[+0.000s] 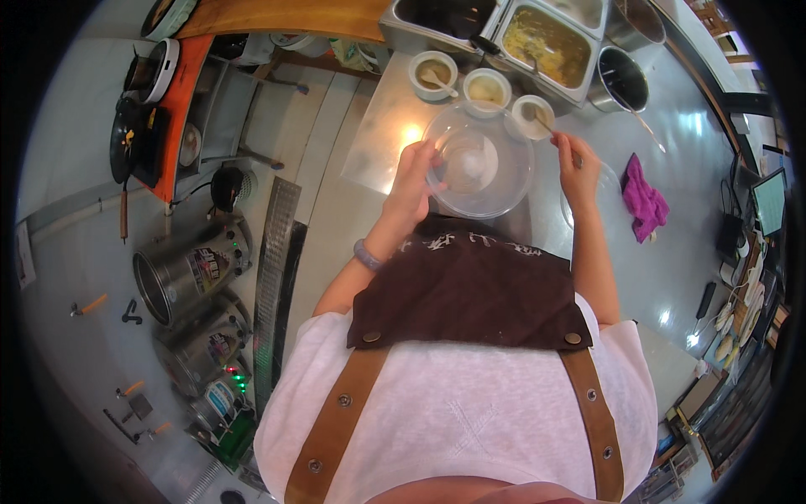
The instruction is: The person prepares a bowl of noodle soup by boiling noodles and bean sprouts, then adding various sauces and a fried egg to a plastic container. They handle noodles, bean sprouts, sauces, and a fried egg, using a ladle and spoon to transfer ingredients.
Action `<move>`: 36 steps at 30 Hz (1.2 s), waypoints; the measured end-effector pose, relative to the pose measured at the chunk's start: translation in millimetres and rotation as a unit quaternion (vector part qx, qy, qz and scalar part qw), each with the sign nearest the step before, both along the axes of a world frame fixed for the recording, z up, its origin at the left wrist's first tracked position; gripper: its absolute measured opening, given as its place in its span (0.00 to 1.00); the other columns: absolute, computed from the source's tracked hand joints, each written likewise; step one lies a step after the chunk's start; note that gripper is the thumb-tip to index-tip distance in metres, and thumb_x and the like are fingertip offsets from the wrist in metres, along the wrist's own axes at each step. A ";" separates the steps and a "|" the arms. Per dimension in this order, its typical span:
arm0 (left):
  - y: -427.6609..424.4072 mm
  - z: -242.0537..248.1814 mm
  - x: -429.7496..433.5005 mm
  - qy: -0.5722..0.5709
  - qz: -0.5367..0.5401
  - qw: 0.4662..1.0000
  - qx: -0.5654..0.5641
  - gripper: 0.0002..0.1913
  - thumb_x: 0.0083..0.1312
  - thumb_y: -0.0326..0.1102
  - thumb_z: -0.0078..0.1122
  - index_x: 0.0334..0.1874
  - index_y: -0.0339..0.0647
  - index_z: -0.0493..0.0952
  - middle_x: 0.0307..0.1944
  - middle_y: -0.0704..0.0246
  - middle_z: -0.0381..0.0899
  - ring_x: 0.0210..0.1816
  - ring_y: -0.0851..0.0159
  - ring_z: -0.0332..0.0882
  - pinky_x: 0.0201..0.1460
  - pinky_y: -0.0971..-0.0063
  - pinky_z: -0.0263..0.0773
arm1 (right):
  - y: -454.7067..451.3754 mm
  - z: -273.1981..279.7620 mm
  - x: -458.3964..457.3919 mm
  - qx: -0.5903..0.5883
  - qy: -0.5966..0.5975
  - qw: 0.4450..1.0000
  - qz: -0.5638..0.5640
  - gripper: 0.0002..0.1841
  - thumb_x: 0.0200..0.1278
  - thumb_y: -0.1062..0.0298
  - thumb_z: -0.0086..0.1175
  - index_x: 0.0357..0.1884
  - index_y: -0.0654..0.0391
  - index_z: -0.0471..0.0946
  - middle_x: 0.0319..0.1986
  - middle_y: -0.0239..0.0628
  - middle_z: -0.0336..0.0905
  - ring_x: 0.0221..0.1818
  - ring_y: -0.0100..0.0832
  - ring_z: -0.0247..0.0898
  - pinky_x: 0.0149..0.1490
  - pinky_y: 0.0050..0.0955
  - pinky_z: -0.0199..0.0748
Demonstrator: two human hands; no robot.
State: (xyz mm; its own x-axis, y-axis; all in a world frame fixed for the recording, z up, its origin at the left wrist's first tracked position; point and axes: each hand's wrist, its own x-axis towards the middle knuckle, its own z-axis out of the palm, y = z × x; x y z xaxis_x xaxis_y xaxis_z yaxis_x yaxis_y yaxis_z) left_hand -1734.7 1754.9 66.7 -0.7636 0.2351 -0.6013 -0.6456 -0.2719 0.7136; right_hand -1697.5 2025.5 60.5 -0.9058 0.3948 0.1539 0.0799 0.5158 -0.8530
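Observation:
A round clear plastic bowl (513, 183) is gripped at its left rim by my left hand (412, 183). Something pale, which I cannot make out, shows at its bottom. My right hand (579, 167) holds a small spoon (545, 121) by its handle, with the spoon's head in the rightmost small white bowl (533, 131). A second white bowl (488, 88) with pale yellowish contents stands left of it, partly behind the plastic bowl's rim. Farther left, a third white bowl (433, 66) holds brownish contents and a white spoon (434, 79).
Steel food pans (546, 44) line the counter's far side, one with yellow shreds. A steel pot (620, 79) with a ladle stands right of them. A purple cloth (645, 198) and a clear plastic lid or bowl (604, 189) lie on the steel counter (680, 271). Large steel cookers (192, 271) stand left.

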 end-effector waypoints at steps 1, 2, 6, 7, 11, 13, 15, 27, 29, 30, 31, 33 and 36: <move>-0.9 0.2 0.5 -0.004 0.005 1.000 0.017 0.22 0.63 0.55 0.53 0.51 0.47 0.65 0.47 0.72 0.64 0.51 0.70 0.62 0.47 0.61 0.65 | -0.4 -4.1 -0.3 -0.013 -0.006 1.000 -0.004 0.09 0.65 0.69 0.50 0.37 0.63 0.80 0.29 0.37 0.80 0.32 0.27 0.75 0.36 0.22 0.71; -1.5 0.1 0.5 0.003 0.010 1.000 0.019 0.23 0.64 0.54 0.53 0.52 0.47 0.65 0.47 0.71 0.67 0.51 0.69 0.64 0.46 0.60 0.67 | -0.7 -7.7 -1.2 -0.028 -0.013 0.999 -0.018 0.10 0.65 0.69 0.50 0.37 0.63 0.80 0.29 0.37 0.80 0.33 0.26 0.75 0.36 0.23 0.71; -3.5 -1.0 0.5 0.010 0.027 0.999 0.038 0.23 0.65 0.52 0.52 0.54 0.45 0.66 0.46 0.68 0.72 0.50 0.67 0.70 0.45 0.57 0.71 | 2.8 -17.1 -5.3 -0.107 -0.025 0.993 -0.033 0.12 0.66 0.67 0.48 0.38 0.64 0.80 0.30 0.37 0.81 0.34 0.25 0.75 0.39 0.23 0.70; -3.7 -1.4 0.3 0.013 0.029 0.999 0.045 0.23 0.65 0.52 0.52 0.55 0.45 0.65 0.46 0.67 0.72 0.50 0.67 0.70 0.45 0.57 0.71 | 4.6 -18.9 -6.5 -0.132 -0.038 0.990 -0.036 0.12 0.67 0.66 0.48 0.39 0.64 0.80 0.30 0.37 0.81 0.34 0.24 0.75 0.39 0.23 0.70; -3.2 -2.5 -0.3 0.007 0.027 0.999 0.037 0.21 0.65 0.51 0.52 0.52 0.46 0.66 0.45 0.68 0.71 0.50 0.67 0.70 0.44 0.57 0.71 | 12.5 -23.2 -5.2 -0.218 -0.046 0.973 -0.050 0.14 0.67 0.64 0.47 0.40 0.65 0.79 0.30 0.36 0.81 0.33 0.23 0.74 0.40 0.21 0.68; -2.2 -2.8 -0.8 -0.009 0.029 0.999 0.020 0.20 0.64 0.51 0.53 0.51 0.46 0.66 0.45 0.68 0.71 0.50 0.67 0.69 0.43 0.58 0.71 | 16.3 -23.1 -0.8 -0.242 -0.037 0.967 -0.072 0.15 0.67 0.63 0.47 0.40 0.65 0.79 0.31 0.37 0.81 0.33 0.23 0.73 0.40 0.21 0.68; -1.2 -2.9 -1.2 -0.004 0.018 1.000 0.004 0.21 0.63 0.51 0.54 0.50 0.47 0.66 0.46 0.68 0.70 0.50 0.67 0.68 0.44 0.58 0.70 | 19.5 -21.2 4.3 -0.271 -0.032 0.958 -0.091 0.15 0.67 0.63 0.47 0.40 0.65 0.79 0.31 0.37 0.81 0.33 0.23 0.73 0.40 0.21 0.68; 7.5 -5.0 -4.7 -0.017 -0.011 0.998 -0.058 0.26 0.62 0.56 0.54 0.53 0.47 0.62 0.49 0.70 0.64 0.53 0.66 0.61 0.48 0.58 0.63 | 13.7 43.8 37.4 -0.245 0.011 0.969 0.035 0.14 0.67 0.67 0.47 0.41 0.67 0.79 0.33 0.40 0.80 0.35 0.26 0.72 0.42 0.23 0.68; 6.3 -3.6 -3.0 -0.023 -0.010 0.998 -0.060 0.26 0.62 0.56 0.54 0.53 0.46 0.63 0.50 0.69 0.64 0.53 0.65 0.61 0.48 0.57 0.63 | 9.3 50.3 35.5 -0.139 0.018 0.989 0.045 0.13 0.67 0.68 0.47 0.41 0.67 0.78 0.34 0.40 0.80 0.37 0.27 0.72 0.42 0.24 0.68; 4.5 -2.6 -2.1 -0.025 -0.008 0.998 -0.059 0.26 0.62 0.56 0.53 0.53 0.46 0.63 0.50 0.69 0.64 0.54 0.65 0.61 0.49 0.56 0.63 | 6.7 50.0 31.7 -0.148 0.027 0.988 0.021 0.09 0.64 0.72 0.49 0.39 0.64 0.79 0.35 0.40 0.80 0.38 0.31 0.73 0.43 0.27 0.70; 2.0 -1.2 -1.2 -0.035 -0.002 0.998 -0.057 0.26 0.62 0.56 0.53 0.53 0.46 0.63 0.50 0.68 0.65 0.54 0.65 0.61 0.50 0.55 0.63 | 5.0 48.3 27.2 -0.063 0.019 0.997 0.041 0.08 0.62 0.73 0.50 0.39 0.63 0.79 0.34 0.40 0.79 0.38 0.34 0.74 0.43 0.29 0.70; -5.5 2.6 -0.3 -0.036 0.017 0.998 -0.038 0.25 0.63 0.56 0.53 0.53 0.46 0.63 0.50 0.67 0.66 0.54 0.64 0.63 0.49 0.53 0.64 | 1.7 39.3 14.7 0.107 0.008 0.990 0.090 0.07 0.59 0.75 0.53 0.37 0.61 0.79 0.33 0.40 0.79 0.38 0.38 0.74 0.44 0.31 0.71; -23.7 12.6 -1.2 -0.051 0.033 0.998 -0.028 0.24 0.63 0.55 0.53 0.52 0.45 0.64 0.49 0.64 0.69 0.52 0.62 0.66 0.49 0.49 0.67 | -1.7 25.3 0.0 0.252 -0.044 0.942 0.219 0.19 0.47 0.79 0.54 0.46 0.57 0.76 0.38 0.40 0.76 0.44 0.42 0.70 0.48 0.34 0.70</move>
State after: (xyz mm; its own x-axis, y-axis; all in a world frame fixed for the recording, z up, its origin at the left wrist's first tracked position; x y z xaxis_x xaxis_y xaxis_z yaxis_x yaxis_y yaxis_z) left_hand -1735.9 1731.2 79.3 -0.7099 0.1499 -0.6882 -0.6983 -0.2773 0.6599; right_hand -1697.5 2023.9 85.8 -0.9827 -0.1223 0.1391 -0.1758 0.8529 -0.4916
